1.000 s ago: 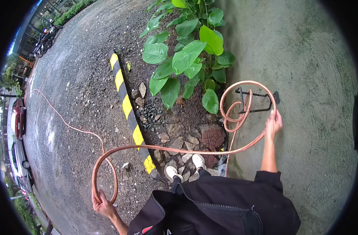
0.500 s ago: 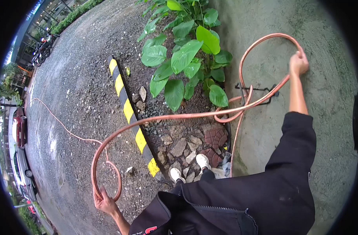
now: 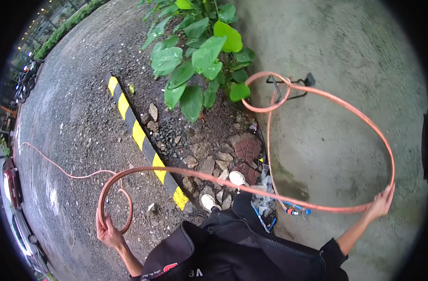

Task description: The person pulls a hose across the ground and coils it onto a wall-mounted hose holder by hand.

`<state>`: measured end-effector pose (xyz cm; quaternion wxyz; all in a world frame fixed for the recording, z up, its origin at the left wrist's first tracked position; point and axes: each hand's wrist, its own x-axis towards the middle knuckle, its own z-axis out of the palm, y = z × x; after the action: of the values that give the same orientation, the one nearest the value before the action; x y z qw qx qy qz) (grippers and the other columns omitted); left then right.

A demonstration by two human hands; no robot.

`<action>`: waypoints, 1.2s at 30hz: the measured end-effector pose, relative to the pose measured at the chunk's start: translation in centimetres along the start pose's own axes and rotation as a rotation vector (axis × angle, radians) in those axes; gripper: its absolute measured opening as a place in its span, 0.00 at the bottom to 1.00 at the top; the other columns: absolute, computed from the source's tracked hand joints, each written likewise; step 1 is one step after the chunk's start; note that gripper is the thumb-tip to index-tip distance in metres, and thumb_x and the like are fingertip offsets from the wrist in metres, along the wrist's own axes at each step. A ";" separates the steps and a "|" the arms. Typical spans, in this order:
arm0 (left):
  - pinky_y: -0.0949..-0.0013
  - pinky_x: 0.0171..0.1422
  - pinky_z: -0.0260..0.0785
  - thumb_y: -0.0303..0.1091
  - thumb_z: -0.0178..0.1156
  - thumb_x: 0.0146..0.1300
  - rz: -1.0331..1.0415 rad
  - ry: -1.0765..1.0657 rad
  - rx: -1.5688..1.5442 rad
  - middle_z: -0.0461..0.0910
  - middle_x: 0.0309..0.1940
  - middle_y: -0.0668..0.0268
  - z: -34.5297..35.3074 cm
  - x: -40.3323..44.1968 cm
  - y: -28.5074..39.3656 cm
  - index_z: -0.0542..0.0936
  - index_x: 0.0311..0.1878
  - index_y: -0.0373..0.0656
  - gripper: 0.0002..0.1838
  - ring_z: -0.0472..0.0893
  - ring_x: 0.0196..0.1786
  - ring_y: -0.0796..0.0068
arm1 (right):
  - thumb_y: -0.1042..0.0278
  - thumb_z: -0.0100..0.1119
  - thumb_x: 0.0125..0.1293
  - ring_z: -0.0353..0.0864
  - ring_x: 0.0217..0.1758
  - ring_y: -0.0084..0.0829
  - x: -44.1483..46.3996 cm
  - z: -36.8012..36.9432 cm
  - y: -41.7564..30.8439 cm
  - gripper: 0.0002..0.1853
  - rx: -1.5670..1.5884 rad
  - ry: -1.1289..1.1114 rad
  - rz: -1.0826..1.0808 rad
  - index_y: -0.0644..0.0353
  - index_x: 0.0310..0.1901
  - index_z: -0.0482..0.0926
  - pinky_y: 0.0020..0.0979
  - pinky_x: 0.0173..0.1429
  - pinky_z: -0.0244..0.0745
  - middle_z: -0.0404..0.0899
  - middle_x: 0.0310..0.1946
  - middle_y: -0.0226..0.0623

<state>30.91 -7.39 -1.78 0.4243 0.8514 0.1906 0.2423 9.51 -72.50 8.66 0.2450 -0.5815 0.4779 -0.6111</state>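
Observation:
A reddish-orange hose (image 3: 214,179) stretches in a wide curve between both hands. At the lower left my left hand (image 3: 109,232) is closed round it, beside a loop hanging over the gravel. My right hand (image 3: 381,204), far out at the right, grips the hose where it bends upward in front of the concrete wall. From there the hose runs up to a dark metal bracket (image 3: 296,95) on the wall and makes a small loop around it. A thin length of hose trails off over the gravel to the left.
A yellow and black striped barrier (image 3: 138,136) lies on the gravel. Leafy green plants (image 3: 195,65) grow beside the wall (image 3: 335,154). Stones and broken brick-red pavers (image 3: 247,149) lie near the feet. Blue hose fittings (image 3: 298,211) are low by the wall. Parked vehicles stand far left.
My right hand has moved up, then outward and down to the right, drawing the hose into a wider curve. My left hand still holds its part. The view has shifted, and blue fittings now show.

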 end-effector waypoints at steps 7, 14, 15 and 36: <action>0.77 0.47 0.66 0.25 0.56 0.56 0.087 -0.199 -0.117 0.78 0.40 0.62 3.8 2.3 -0.8 0.74 0.48 0.33 0.16 0.75 0.41 0.79 | 0.67 0.54 0.60 0.49 0.17 0.10 -6.7 -19.6 2.5 0.17 -0.335 0.228 0.163 0.58 0.51 0.73 0.16 0.17 0.44 0.63 0.20 0.18; 0.86 0.15 0.42 0.31 0.56 0.57 0.078 -0.048 -0.127 0.79 0.23 0.69 5.1 6.5 0.2 0.79 0.40 0.43 0.09 0.55 0.11 0.94 | 0.70 0.51 0.60 0.72 0.37 0.16 -20.0 -15.8 10.1 0.18 -0.400 -0.355 0.479 0.62 0.52 0.70 0.16 0.30 0.66 0.74 0.44 0.32; 0.85 0.12 0.39 0.31 0.56 0.57 0.044 0.013 -0.152 0.80 0.29 0.67 4.4 8.2 -1.2 0.79 0.41 0.45 0.09 0.51 0.09 0.94 | 0.74 0.52 0.58 0.74 0.42 0.26 -22.7 -13.1 10.5 0.18 -0.175 -0.467 0.536 0.64 0.52 0.70 0.26 0.48 0.68 0.75 0.44 0.35; 0.82 0.13 0.44 0.35 0.58 0.57 -0.119 0.663 0.067 0.76 0.36 0.72 -14.3 1.8 1.7 0.74 0.50 0.38 0.18 0.53 0.12 0.90 | 0.64 0.56 0.53 0.76 0.29 0.26 -36.8 18.3 19.9 0.12 -0.406 -1.732 0.486 0.56 0.40 0.77 0.28 0.33 0.71 0.77 0.28 0.33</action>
<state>24.37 1.65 7.50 0.3247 0.7270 0.3755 0.4744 29.21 -54.94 -28.58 0.5319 -0.7512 0.3349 0.2013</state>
